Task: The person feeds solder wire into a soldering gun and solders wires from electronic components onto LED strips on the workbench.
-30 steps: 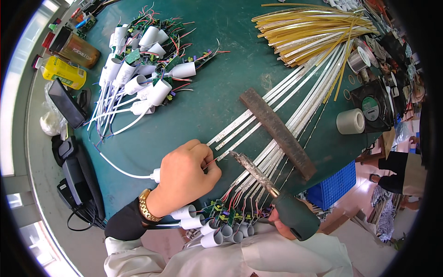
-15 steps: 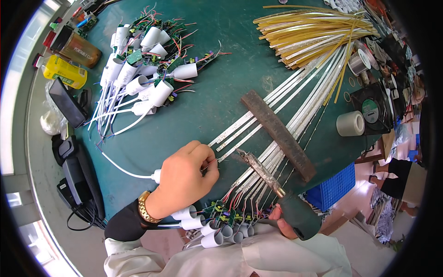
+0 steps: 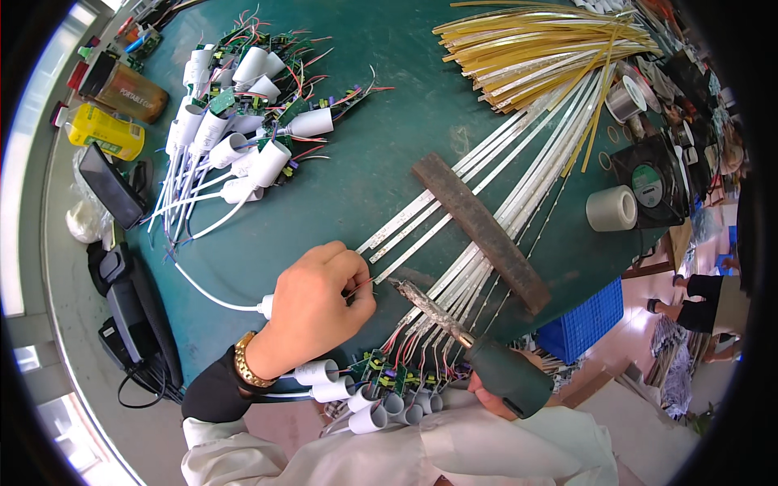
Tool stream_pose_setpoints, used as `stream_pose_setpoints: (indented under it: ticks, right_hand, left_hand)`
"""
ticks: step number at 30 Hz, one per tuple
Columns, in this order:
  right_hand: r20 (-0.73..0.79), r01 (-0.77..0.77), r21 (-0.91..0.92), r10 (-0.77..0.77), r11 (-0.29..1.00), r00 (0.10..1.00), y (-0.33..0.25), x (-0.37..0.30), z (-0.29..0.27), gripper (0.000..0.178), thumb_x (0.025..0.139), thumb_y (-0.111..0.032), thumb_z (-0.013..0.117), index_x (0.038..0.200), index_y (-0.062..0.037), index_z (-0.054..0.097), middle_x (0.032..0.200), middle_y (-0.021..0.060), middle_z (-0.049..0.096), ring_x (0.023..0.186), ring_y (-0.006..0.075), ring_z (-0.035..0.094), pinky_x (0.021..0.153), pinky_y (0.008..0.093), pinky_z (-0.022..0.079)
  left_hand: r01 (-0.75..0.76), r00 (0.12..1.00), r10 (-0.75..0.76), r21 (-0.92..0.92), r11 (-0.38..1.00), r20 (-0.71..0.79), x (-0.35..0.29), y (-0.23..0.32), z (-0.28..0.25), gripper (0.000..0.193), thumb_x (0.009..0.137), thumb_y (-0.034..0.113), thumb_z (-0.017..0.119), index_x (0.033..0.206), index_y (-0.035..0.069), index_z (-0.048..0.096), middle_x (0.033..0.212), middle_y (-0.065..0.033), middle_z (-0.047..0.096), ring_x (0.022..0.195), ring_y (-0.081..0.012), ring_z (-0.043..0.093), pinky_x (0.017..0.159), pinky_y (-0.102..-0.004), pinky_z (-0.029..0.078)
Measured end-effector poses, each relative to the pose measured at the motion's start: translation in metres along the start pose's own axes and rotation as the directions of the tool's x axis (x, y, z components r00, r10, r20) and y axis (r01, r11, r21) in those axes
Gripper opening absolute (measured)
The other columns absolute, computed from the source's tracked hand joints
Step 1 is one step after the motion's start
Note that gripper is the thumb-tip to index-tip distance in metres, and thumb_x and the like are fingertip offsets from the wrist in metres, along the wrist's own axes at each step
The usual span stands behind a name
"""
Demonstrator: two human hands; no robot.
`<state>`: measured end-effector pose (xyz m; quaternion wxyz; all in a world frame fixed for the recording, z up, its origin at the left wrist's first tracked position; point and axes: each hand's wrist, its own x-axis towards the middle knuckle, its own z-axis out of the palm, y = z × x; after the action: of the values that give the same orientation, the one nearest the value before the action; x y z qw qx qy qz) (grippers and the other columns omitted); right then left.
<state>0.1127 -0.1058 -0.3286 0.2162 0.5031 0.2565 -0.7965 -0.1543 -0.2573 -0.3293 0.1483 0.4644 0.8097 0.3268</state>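
Observation:
My left hand [image 3: 320, 296] is closed in a pinch on a thin red wire [image 3: 361, 286], beside the near ends of white LED strips [image 3: 405, 212]. Part of a white cylinder with a white cable [image 3: 212, 298] shows at the palm's left; the rest is hidden beneath the hand. My right hand [image 3: 490, 399] grips the dark green handle of a soldering iron [image 3: 512, 379]. The iron's blackened tip is near a strip end and the red wire; I cannot tell whether it touches. A rusty metal bar [image 3: 482, 235] lies across the strips.
White sockets with green circuit boards [image 3: 267, 166] are heaped at far left. More sockets [image 3: 369, 417] line the near edge, wired to strips. Yellow-backed strips [image 3: 543, 57] fan out at far right. A fan [image 3: 648, 186], a white roll [image 3: 612, 209] and a blue crate [image 3: 583, 320] are at right.
The soldering iron's tip has moved left and slightly down, closer to my left fingers. The whole view has shifted a little. My left hand keeps its pinch.

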Motion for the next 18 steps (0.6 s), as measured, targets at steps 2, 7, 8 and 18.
stream_pose_setpoints:
  ticks: [2,7,8,18]
  right_hand:
    - [-0.004,0.022,-0.027,-0.022,0.999,1.000,0.001,0.000,0.001,0.009,0.082,-0.010,0.068,0.081,-0.0022,0.063,0.076,0.0087,0.063,0.065,0.0205,0.064,0.056,0.0300,0.050]
    - [0.503,0.785,-0.611,-0.712,0.108,0.490,0.010,0.014,-0.007,0.006,0.081,-0.007,0.067,0.084,-0.0037,0.063,0.076,0.0070,0.063,0.065,0.0191,0.064,0.056,0.0290,0.051]
    - [0.506,0.766,-0.632,-0.686,0.119,0.523,0.013,0.016,-0.008,0.006,0.081,-0.007,0.067,0.084,-0.0037,0.063,0.076,0.0070,0.063,0.065,0.0191,0.064,0.056,0.0290,0.051]
    - [0.534,0.807,-0.591,-0.749,0.002,0.393,0.021,0.030,-0.018,0.029,0.075,-0.013,0.076,0.100,-0.0055,0.063,0.088,0.0053,0.067,0.075,0.0184,0.067,0.062,0.0287,0.053]
  left_hand:
    - [0.000,1.000,0.000,0.000,1.000,0.005,0.000,0.000,0.000,0.012,0.068,0.001,0.070,0.073,0.006,0.059,0.068,-0.0063,0.054,0.064,-0.0245,0.058,0.054,-0.0364,0.045]
    - [-0.063,0.998,0.062,0.033,0.997,0.028,0.000,-0.003,-0.003,0.011,0.068,-0.003,0.071,0.075,0.002,0.064,0.069,-0.0060,0.055,0.058,-0.0163,0.058,0.053,-0.0270,0.048]
    - [-0.064,0.998,0.063,0.032,0.997,0.029,0.000,-0.004,-0.004,0.011,0.068,-0.003,0.071,0.075,0.002,0.064,0.069,-0.0060,0.055,0.058,-0.0163,0.058,0.053,-0.0270,0.048]
    - [-0.123,0.992,0.123,0.046,0.991,-0.003,0.002,-0.007,-0.004,0.013,0.067,-0.002,0.071,0.073,0.006,0.063,0.067,-0.0052,0.056,0.060,-0.0236,0.058,0.052,-0.0350,0.046]
